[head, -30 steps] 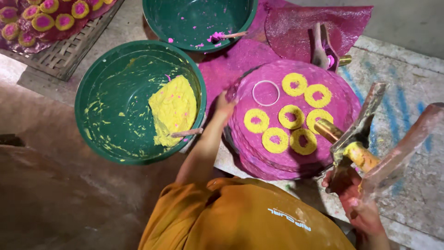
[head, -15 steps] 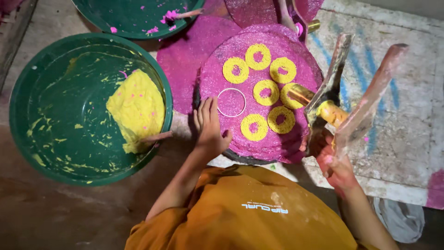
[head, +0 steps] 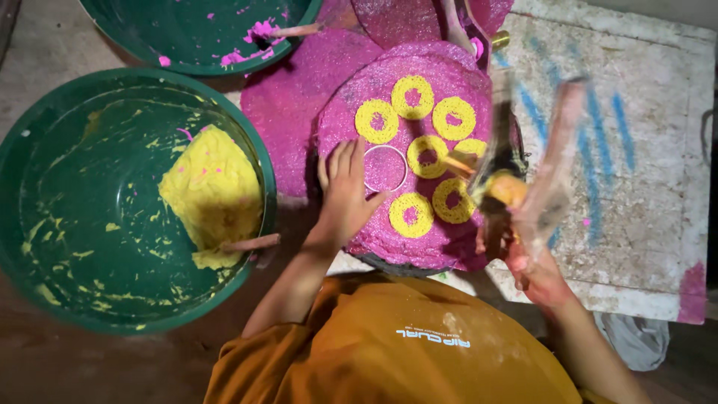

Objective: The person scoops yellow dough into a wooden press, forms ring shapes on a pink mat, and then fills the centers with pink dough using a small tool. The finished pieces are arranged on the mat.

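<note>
You see yellow rings (head: 412, 97) with pink centres on a pink disc (head: 396, 239), yellow paste (head: 213, 191) in a green basin (head: 45, 135) at left, orange shirt (head: 389, 352) below.

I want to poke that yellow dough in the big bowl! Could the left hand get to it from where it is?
Probably yes. The left hand lies flat on the pink disc, beside the bowl. The dough sits on the bowl's near side, and only the low rim lies between.

A green basin (head: 45, 247) holding yellow paste (head: 213, 191) — beside a second green basin (head: 202, 30) smeared pink.
</note>
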